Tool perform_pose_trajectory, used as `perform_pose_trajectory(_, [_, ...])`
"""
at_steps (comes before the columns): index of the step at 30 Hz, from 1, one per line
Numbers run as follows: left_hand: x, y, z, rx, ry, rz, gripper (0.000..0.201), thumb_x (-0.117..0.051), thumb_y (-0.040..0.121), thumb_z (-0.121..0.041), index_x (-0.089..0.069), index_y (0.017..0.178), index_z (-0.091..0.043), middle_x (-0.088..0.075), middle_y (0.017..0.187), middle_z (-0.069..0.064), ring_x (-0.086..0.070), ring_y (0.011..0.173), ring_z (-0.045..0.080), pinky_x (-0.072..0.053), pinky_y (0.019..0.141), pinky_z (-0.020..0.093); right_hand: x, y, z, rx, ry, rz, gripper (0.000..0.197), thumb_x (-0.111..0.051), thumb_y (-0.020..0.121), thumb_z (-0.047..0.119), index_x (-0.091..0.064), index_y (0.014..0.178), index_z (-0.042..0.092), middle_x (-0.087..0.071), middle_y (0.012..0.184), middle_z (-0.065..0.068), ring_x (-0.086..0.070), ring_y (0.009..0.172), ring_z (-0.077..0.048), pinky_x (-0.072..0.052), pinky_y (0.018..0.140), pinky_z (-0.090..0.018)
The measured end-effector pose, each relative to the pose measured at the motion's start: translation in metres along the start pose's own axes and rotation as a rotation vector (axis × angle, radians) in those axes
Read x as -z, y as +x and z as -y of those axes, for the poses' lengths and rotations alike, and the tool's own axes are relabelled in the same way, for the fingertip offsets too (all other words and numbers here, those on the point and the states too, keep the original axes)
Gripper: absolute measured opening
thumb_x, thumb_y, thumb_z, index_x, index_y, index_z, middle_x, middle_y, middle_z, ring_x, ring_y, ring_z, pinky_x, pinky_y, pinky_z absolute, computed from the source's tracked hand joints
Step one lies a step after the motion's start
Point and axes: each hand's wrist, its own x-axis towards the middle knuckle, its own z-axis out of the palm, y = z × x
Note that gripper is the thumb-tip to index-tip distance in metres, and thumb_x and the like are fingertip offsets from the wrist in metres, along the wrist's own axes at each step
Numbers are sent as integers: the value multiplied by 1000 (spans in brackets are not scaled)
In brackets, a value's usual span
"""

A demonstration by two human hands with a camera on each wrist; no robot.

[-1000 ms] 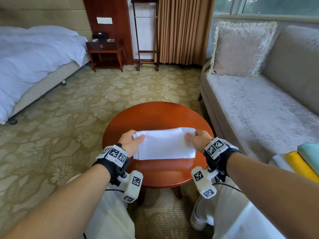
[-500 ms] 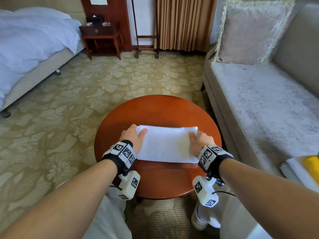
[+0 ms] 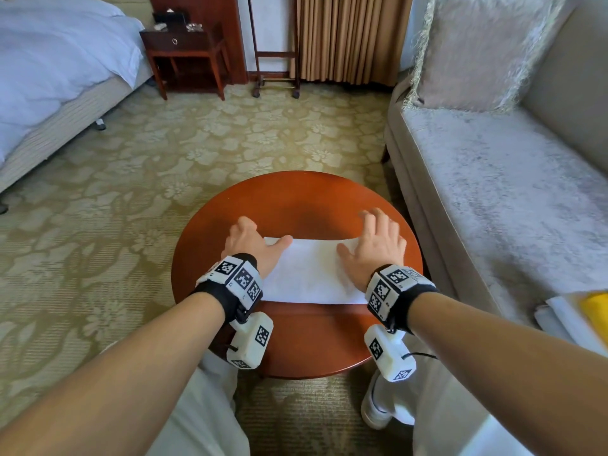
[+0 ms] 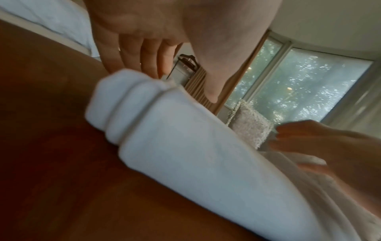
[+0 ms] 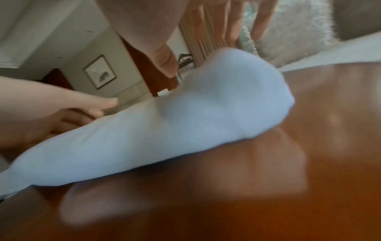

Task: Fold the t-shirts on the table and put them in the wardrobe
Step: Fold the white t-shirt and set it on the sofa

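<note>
A white t-shirt (image 3: 312,278), folded into a long thick rectangle, lies flat on the round red-brown table (image 3: 296,199). My left hand (image 3: 263,233) is at its left end with straight, spread fingers reaching past the far edge and the thumb lying on the cloth. At the right end my right hand (image 3: 358,232) lies the same way, fingers spread. In the left wrist view the layered shirt end (image 4: 128,110) sits below my left fingers (image 4: 148,53). The right wrist view shows the rounded other end (image 5: 237,97) under my right thumb (image 5: 164,62). Neither hand grips the shirt.
A grey sofa (image 3: 493,192) with a fringed cushion (image 3: 477,51) stands close on the right. Folded clothes, one yellow (image 3: 595,311), lie on its near seat. A bed (image 3: 49,60), nightstand (image 3: 184,51) and wheeled rack (image 3: 276,60) stand across the carpet.
The shirt, held up by both ends a second ago, now lies flat on the table. Both hands have let go of it and spread their fingers over its ends.
</note>
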Motion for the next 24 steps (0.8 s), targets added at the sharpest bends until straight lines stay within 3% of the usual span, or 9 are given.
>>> perform_pose_trajectory(2, [-3,-9,-7,-115,102,18,75,-60,82,-64,-35,140,-23,-39,142,5,-39,131,28,-32,104,45,-6,-2,4,141,-92,138,67,-37,93,57,-15,151,30,1,161,6,3,148,-21,-7,117,-49])
perform_pose_trajectory(4, [-11,-16,-13,-184,231,87,76,-50,87,-66,-21,149,-34,-23,155,3,-24,142,27,-20,111,47,-17,-5,1,167,-186,300,67,-22,95,63,-11,152,32,9,162,7,15,148,-21,1,117,-52])
perform_pose_trajectory(8, [-31,-16,-8,-157,450,303,69,-29,94,-67,-6,153,-42,5,164,-1,6,150,27,-3,116,56,-30,-10,-12,70,-202,498,70,-13,92,68,-3,153,35,10,162,6,22,146,-22,6,117,-52])
perform_pose_trajectory(10, [-36,-14,-4,-120,484,377,68,-23,93,-70,-6,153,-43,8,164,-2,9,150,28,0,117,58,-32,-10,-16,57,-160,515,69,-15,92,68,-2,153,37,10,162,8,22,146,-21,4,118,-50])
perform_pose_trajectory(13, [-37,-13,-3,-114,508,376,70,-21,92,-72,-6,153,-42,7,164,-3,10,150,28,2,117,58,-33,-7,-17,11,-63,524,62,-17,96,61,-6,152,39,10,161,10,21,146,-19,3,120,-48])
perform_pose_trajectory(15, [-35,-13,-5,-107,496,374,73,-24,91,-72,-7,154,-40,3,164,-2,5,149,30,-2,116,57,-31,-9,-16,-56,-3,496,56,-19,99,52,-10,152,36,10,162,7,18,147,-19,3,120,-48])
perform_pose_trajectory(18, [-29,-21,-11,-48,424,301,89,-39,85,-74,-10,155,-27,-15,158,5,-16,143,32,-19,112,52,-26,-15,-15,-256,8,383,58,-34,97,46,-14,150,34,11,161,-2,10,148,-26,1,120,-47])
perform_pose_trajectory(21, [-24,-29,-17,70,340,251,103,-56,76,-75,-25,150,-10,-28,150,11,-26,137,33,-29,109,48,-21,-16,-12,-528,3,284,77,-53,85,50,-15,147,25,0,158,-8,-3,146,-29,-8,118,-46])
perform_pose_trajectory(24, [-21,-37,-21,114,286,282,95,-63,74,-70,-41,142,-7,-37,144,14,-40,129,32,-40,99,42,-12,-19,-12,-755,108,265,92,-66,70,48,-22,143,13,-17,149,-12,-20,138,-30,-23,114,-47])
